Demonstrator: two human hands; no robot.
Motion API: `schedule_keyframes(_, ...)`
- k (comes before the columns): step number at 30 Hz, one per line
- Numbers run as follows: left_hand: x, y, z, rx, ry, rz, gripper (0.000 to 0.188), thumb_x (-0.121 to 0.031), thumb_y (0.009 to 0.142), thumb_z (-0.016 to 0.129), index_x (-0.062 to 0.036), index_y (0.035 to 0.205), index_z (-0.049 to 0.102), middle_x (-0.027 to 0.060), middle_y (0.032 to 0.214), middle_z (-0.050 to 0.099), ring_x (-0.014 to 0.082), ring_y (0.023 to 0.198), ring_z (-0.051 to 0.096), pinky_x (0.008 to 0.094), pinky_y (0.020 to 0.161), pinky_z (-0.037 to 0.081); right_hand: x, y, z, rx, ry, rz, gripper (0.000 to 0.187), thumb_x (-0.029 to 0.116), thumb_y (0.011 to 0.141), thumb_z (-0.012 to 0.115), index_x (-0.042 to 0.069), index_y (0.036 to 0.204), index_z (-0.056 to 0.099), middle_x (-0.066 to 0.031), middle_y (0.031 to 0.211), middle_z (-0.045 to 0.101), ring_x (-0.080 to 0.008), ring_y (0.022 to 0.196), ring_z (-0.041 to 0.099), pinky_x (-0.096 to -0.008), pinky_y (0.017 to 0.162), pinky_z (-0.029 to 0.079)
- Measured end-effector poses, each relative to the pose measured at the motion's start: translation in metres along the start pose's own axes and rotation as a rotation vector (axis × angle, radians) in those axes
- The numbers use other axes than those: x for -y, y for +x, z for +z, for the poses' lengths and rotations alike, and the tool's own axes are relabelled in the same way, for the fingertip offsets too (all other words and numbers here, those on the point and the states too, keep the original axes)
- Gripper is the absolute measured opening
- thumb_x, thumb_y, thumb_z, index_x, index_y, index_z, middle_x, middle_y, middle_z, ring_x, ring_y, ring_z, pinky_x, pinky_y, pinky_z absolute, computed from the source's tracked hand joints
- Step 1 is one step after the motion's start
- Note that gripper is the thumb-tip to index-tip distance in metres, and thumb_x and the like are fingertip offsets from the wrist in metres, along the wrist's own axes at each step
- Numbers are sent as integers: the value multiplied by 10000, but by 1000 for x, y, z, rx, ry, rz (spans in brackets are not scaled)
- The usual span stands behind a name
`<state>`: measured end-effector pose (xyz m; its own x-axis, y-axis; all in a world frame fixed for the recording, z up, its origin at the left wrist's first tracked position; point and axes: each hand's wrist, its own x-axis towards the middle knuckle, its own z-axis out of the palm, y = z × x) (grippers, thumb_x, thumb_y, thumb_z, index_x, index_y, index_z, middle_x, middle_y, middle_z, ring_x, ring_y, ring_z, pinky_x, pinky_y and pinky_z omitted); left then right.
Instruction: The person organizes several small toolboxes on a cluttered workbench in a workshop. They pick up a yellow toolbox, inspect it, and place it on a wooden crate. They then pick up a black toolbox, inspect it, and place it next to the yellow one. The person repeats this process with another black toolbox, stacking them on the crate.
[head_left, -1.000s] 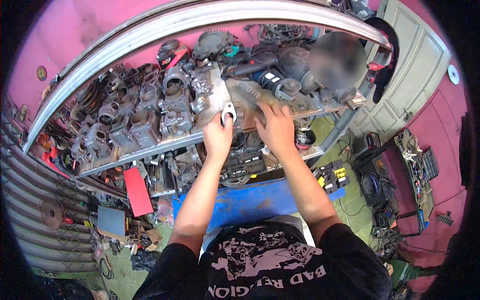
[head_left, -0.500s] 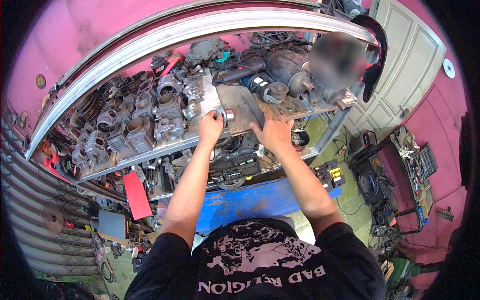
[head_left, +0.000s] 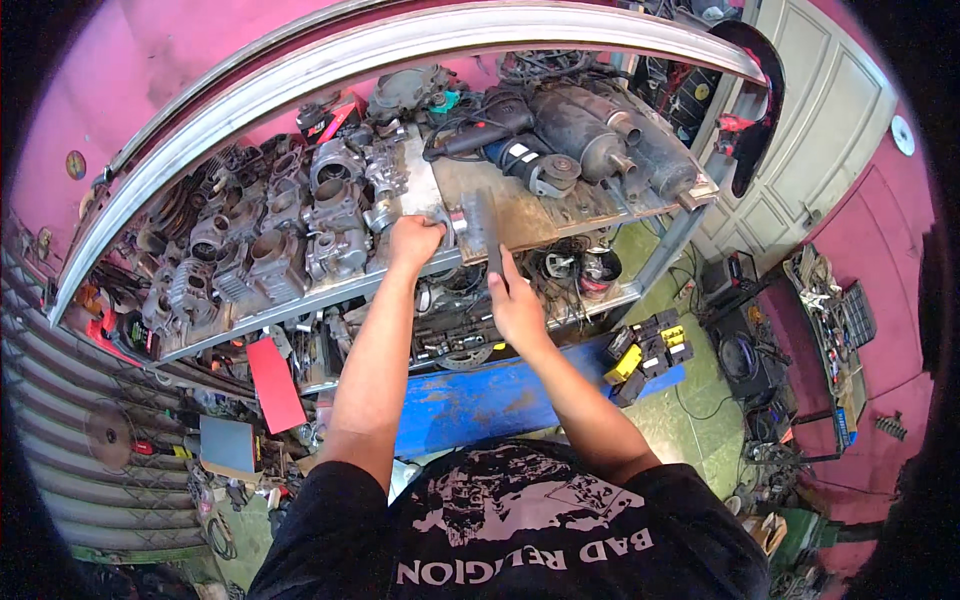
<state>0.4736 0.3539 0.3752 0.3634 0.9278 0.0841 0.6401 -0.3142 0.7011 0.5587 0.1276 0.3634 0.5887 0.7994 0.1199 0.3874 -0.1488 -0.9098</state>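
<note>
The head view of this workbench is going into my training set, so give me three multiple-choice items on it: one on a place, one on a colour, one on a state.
1. Where does the flat grey metal bar lie?
A. on the floor
B. on the upper shelf's front edge
C. on the blue bench

2. What colour is the wall behind the shelves?
A. pink
B. white
C. yellow

3. How is the left hand?
A. hanging free and open
B. closed around a small metal part
C. resting flat on the blue bench

Answers:
1 B: the flat grey metal bar lies on the upper shelf, with the right hand at its near end.
2 A: the wall is pink.
3 B: the left hand is curled around a small metal part at the shelf's edge.
</note>
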Motion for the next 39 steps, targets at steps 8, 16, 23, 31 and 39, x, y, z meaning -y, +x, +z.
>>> schedule_keyframes(8,6,4,0,22,-77,5,322,-357,757,788,-50,856,792,207,822,748,356,816,746,442,761,565,-23,39,7,31,230,-80,527,278,1083,490,100,1572,403,-288,1344,636,-414,1233,637,-401,1035,473)
schedule_keyframes(16,-6,-10,-1,-61,49,22,340,-374,767,775,-35,795,765,227,852,742,394,857,735,480,798,566,-16,-43,-26,-38,-101,-204,576,275,1017,587,170,1566,447,-235,897,715,-434,822,697,-466,872,516)
schedule_keyframes(23,-16,-14,-9,-64,51,-8,314,-350,770,778,-76,923,793,218,948,757,390,937,735,477,858,571,60,13,-28,-212,-671,-510,517,260,914,662,172,1422,616,-154,706,692,-347,671,672,-493,763,467)
schedule_keyframes(31,-20,-15,-7,-51,46,-7,310,-329,772,772,-92,969,804,219,994,759,394,978,730,474,894,566,75,45,-21,-64,-838,-514,503,247,889,655,159,1385,652,-127,743,728,-344,811,726,-519,835,461)
schedule_keyframes(39,-3,-2,2,-31,12,18,318,-349,782,782,-95,974,782,185,998,767,367,962,736,458,859,572,17,-71,-49,-113,-689,-415,556,219,892,695,164,1439,606,-141,710,695,-361,705,664,-478,786,466)
